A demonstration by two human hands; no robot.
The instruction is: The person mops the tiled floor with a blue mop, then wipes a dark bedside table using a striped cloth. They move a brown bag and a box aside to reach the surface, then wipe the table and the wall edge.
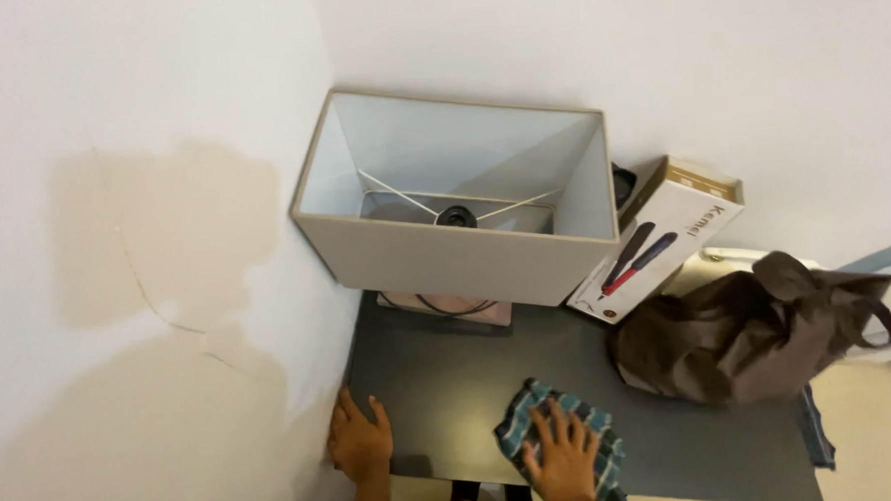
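Head view, right hand point(563, 458) flat on checked cloth point(560, 454), left hand point(360, 443) open on dark table point(441, 376), brown bag point(749, 329) contents hidden

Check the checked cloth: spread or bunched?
Bunched: the checked cloth lies crumpled under the right hand on the dark table.

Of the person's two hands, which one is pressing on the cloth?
The right hand, flat on the checked cloth. The left hand rests on the bare dark table near the wall.

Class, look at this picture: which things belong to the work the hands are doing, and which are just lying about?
In use: checked cloth under the right hand; dark table, with the left hand flat at its edge.

Lying about: lamp, long box, brown bag.
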